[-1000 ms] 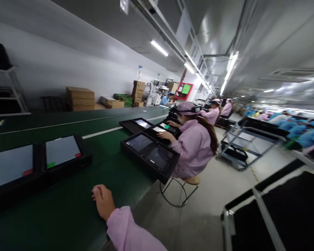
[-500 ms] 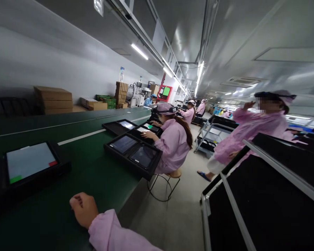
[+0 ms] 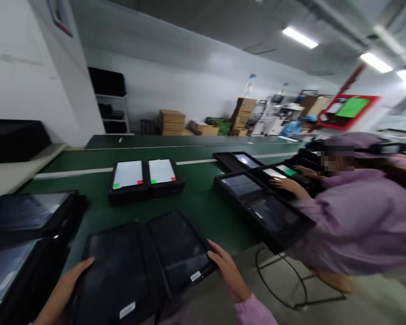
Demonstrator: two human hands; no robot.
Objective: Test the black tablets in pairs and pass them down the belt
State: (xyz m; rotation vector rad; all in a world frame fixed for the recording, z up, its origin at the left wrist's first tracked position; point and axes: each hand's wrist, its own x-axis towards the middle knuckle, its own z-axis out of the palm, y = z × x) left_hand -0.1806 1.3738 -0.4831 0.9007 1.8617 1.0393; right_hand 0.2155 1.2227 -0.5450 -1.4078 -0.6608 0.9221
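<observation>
Low in front of me is a black tray (image 3: 145, 266) carrying two dark-screened tablets side by side, a left tablet (image 3: 115, 266) and a right tablet (image 3: 176, 248), each with a small white label. My left hand (image 3: 66, 289) grips the tray's left side, thumb over the edge. At the opposite side, my right hand (image 3: 228, 273) is closed on the edge by the right tablet, its underside fingers hidden. The tray is tilted near the front of the green workbench (image 3: 196, 203). Beyond it stands another black tray (image 3: 145, 194) with two lit white screens showing green and red corners.
Stacked trays with tablets (image 3: 30, 216) stand close on the left. To the right, a black tray (image 3: 230, 205) overhangs the bench edge beside a seated co-worker (image 3: 358, 212) in pink. A round stool (image 3: 334, 277) stands below. Cardboard boxes (image 3: 172, 122) are by the wall.
My view has swung left, bringing the lit tablets and left-hand stack into sight. My right hand, earlier curled over the bench, now grips a tray with two tablets; my left hand has come into view.
</observation>
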